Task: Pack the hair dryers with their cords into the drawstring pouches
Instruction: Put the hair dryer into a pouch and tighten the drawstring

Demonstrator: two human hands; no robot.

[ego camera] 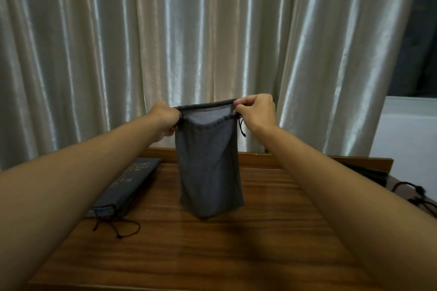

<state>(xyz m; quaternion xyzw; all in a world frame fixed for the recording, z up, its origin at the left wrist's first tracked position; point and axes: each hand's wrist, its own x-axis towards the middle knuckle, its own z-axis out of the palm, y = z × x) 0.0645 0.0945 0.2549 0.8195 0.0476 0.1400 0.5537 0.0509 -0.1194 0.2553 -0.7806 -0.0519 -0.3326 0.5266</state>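
Grey drawstring pouch (209, 163) hanging upright above wooden table (236, 255), mouth pulled open, bottom edge near or touching tabletop, cannot tell which. Left hand (165, 120) gripping pouch's left rim, fingers curled round fabric. Right hand (256, 111) pinching right rim, black drawstring (242, 129) dangling below. Flat pouches (127, 186) lying at left, cords trailing. Silvery curtain (189, 30) hanging behind.

two hands (165, 117), three pouches (208, 160), one table (212, 255)
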